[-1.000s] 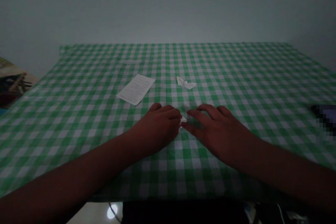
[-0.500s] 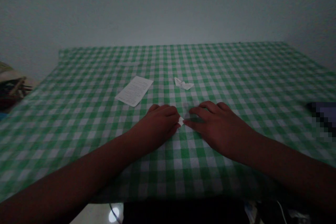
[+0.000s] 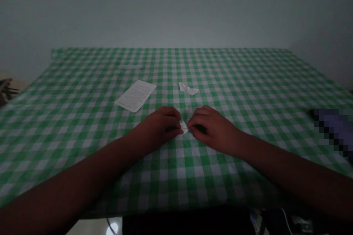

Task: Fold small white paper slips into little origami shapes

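- Below the near edge of the cloth: a black, dark-shadowed object [image 3: 187,222] fills the bottom of the view, with a thin white cable [image 3: 285,222] beside it and a round glow of light on a pale floor [image 3: 112,228].
- Left hand [image 3: 157,126]: bare and resting on the cloth, its fingers together and curled inward, their tips at the left side of the paper.
- Right hand [image 3: 212,130]: mirrors the left, its fingers bunched and curled toward the paper's right side. Both hands touch or nearly touch the paper, but whether they are clamped on it cannot be told.
- Small folded white paper piece [image 3: 183,127]: lies on the cloth directly between the hands, mostly hidden by the fingers. It looks very light, thin and soft, so it would likely crease easily; its exposed folded edges seem the best place for a fingertip pinch.
- Green-and-white gingham tablecloth [image 3: 176,176]: covers the whole tabletop.
- Rectangular white printed sheet [image 3: 135,96]: lies flat, ahead and left of the hands.
- Crumpled white folded paper [image 3: 189,89]: lies ahead of the hands.
- Pixelated purple-and-black object [image 3: 332,128]: sits far right, too blurred to name.
- Plain pale grey wall [image 3: 176,7]: rises behind the table.
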`<action>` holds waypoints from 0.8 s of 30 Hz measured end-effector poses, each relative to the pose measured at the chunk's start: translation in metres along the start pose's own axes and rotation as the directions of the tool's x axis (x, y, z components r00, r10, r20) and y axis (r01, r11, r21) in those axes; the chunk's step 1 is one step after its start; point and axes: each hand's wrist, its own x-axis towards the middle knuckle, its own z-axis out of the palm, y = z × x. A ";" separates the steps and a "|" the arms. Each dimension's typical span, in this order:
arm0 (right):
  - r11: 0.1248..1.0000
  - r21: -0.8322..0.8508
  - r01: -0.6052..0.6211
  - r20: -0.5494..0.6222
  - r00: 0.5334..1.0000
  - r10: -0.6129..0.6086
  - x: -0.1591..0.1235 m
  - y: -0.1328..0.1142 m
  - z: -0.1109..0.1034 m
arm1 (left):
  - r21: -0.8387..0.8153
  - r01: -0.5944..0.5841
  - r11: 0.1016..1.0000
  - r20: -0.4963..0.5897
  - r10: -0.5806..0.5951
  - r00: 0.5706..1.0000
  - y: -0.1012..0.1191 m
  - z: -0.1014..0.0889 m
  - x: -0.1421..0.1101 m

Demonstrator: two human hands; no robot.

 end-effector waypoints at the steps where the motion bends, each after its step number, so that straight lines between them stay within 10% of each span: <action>1: 1.000 -0.010 -0.018 0.014 1.000 0.018 0.001 0.001 0.001 | -0.002 -0.013 1.000 0.001 0.013 1.000 0.000 0.000 0.001; 24: 0.995 -0.094 -0.036 0.117 0.992 0.047 0.004 -0.005 -0.005 | 0.147 -0.050 0.988 0.034 0.046 0.998 0.003 0.001 0.003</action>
